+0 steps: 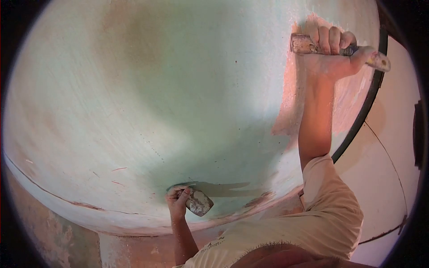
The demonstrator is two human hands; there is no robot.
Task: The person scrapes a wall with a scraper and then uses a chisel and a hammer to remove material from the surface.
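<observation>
My right hand [333, 49] is raised at the upper right, its fingers wrapped round a scraper [305, 43] whose worn blade points left. The scraper lies over a patch of exposed pinkish plaster [288, 96] on the pale green wall [192, 80]. Lower down, near the wall's bottom edge, my left hand [178, 198] grips a second, wide-bladed tool [199, 203], spotted with white residue. Its blade points down and to the right.
A dark curved edge [357, 125] borders the green surface on the right, with a whitish surface [380, 178] beyond it. A ledge [80, 214] runs along the bottom left. Below it is a stained, patchy wall [58, 236].
</observation>
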